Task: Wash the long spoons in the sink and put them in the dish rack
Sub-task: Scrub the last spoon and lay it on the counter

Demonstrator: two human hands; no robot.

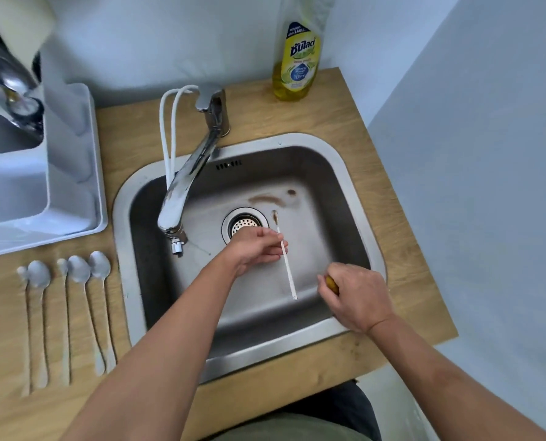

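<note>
A long thin spoon (pixel 287 265) hangs over the steel sink (pixel 354 198), small bowl toward the drain. My left hand (pixel 255 248) pinches its handle near the upper part. My right hand (pixel 356 297) is at the sink's right side, curled round a yellow sponge (pixel 331 283) that is mostly hidden in the fist. Several more long spoons (pixel 71 300) lie side by side on the wooden counter left of the sink. The white dish rack (pixel 74 160) stands at the far left behind them.
The tap (pixel 189 183) reaches over the sink's left half; no water is visible. A yellow bottle of dish soap (pixel 297 58) stands at the back by the wall. The drain strainer (pixel 244 222) sits mid-sink. A wall closes the right side.
</note>
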